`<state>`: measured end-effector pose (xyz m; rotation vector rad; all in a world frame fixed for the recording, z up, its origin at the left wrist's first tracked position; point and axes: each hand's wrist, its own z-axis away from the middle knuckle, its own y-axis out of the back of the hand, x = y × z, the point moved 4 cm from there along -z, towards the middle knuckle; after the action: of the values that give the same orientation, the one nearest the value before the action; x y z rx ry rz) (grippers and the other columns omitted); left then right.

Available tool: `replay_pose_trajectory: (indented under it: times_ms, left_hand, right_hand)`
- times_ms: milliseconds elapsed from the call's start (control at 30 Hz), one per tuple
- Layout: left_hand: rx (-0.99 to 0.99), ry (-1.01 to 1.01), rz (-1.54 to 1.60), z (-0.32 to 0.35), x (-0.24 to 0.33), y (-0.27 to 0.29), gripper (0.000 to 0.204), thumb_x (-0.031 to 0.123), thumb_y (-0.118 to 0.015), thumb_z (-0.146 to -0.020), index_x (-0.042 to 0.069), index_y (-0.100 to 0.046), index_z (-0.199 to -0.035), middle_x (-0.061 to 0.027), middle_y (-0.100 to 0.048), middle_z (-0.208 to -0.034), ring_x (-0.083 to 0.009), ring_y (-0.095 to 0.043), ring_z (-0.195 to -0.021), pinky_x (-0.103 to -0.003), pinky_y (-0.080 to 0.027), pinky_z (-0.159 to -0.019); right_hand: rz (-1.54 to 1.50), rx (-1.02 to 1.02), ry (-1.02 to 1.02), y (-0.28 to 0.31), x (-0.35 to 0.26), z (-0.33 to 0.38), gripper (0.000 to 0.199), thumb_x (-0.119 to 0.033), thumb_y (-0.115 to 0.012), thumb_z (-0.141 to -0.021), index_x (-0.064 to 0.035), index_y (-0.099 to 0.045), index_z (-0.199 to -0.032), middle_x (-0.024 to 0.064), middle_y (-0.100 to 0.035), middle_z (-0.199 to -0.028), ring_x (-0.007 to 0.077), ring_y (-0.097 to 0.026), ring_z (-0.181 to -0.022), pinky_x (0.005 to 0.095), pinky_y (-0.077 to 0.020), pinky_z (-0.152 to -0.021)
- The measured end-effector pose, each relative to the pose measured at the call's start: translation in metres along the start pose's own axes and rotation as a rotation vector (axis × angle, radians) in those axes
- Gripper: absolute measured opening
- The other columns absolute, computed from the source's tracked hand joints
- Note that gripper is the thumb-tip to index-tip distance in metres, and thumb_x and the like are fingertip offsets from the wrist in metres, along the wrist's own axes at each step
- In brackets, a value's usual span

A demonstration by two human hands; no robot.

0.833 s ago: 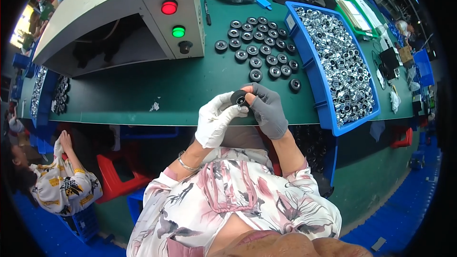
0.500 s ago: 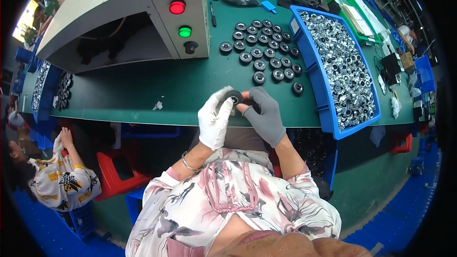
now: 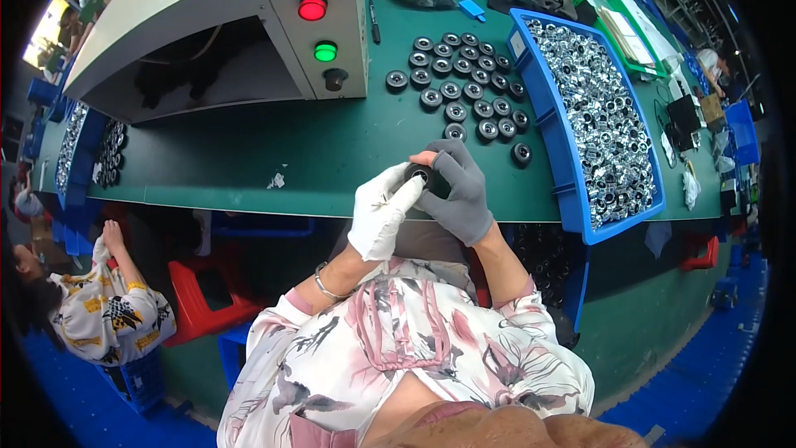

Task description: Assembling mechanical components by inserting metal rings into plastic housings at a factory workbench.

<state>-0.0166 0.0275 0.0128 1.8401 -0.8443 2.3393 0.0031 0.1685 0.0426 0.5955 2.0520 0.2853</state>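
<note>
Left hand (image 3: 380, 211), white-gloved, pinches black wheel (image 3: 438, 185), thumb against its face. Right hand (image 3: 461, 197), gray-gloved, fingers curled round wheel's right side; right thumb's grip cannot be told. Wheel held at near edge of green table (image 3: 348, 141). Loose wheels (image 3: 463, 66) lie beyond, between machine (image 3: 286, 0) and blue bin (image 3: 550, 124) of shiny metal parts (image 3: 593, 116).
</note>
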Motion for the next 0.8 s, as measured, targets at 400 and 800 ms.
replay_pose_trajectory:
  times_ms: [400,800]
  left_hand:
    - [0.092,-0.132,-0.170,0.002,0.006,0.000,0.031,-0.002,-0.065,-0.092,-0.004,-0.065,-0.123,-0.0080,-0.069,-0.107,-0.0129,-0.065,-0.094,-0.027,-0.054,-0.081]
    - [0.089,-0.670,-0.642,0.007,0.015,-0.006,0.051,-0.009,-0.071,-0.078,0.000,-0.062,-0.127,-0.0175,-0.064,-0.113,-0.0296,-0.069,-0.095,-0.033,-0.056,-0.082]
  right_hand:
    - [0.079,-0.057,0.013,0.005,-0.003,0.006,0.050,-0.001,-0.073,-0.070,-0.0036,-0.064,-0.119,0.0108,-0.059,-0.109,0.0263,-0.060,-0.095,0.0349,-0.0515,-0.080]
    - [-0.623,0.049,-0.628,0.002,0.010,0.031,0.042,-0.004,-0.072,-0.086,0.0039,-0.060,-0.125,0.0048,-0.066,-0.112,0.0110,-0.062,-0.101,0.0254,-0.0492,-0.092]
